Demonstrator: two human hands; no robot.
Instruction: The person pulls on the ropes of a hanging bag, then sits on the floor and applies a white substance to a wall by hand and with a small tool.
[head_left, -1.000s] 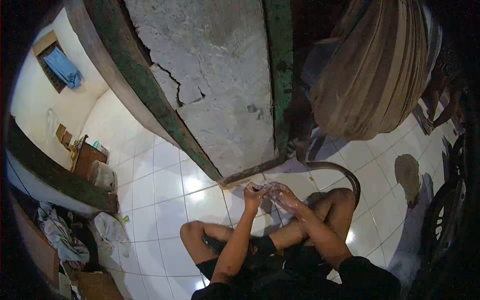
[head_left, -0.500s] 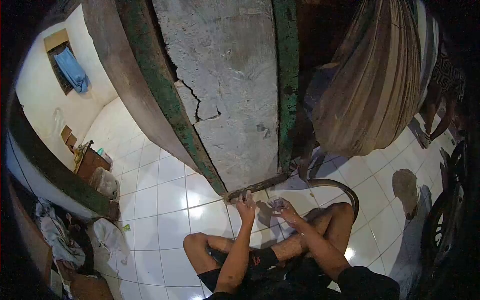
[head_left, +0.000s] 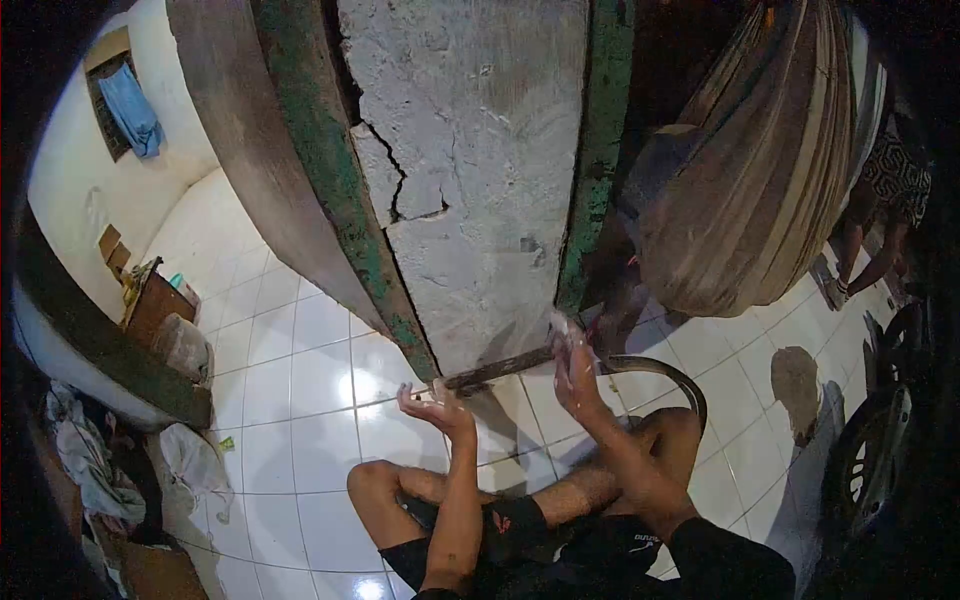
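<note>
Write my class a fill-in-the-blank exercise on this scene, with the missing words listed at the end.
1. The person sits on a floor of white ___.
2. The cloth hanging at the upper left is ___.
3. The grey concrete slab has a long ___ running through it.
4. The right hand is held ___ than the left hand.
Missing words: tiles; blue; crack; higher.
</note>
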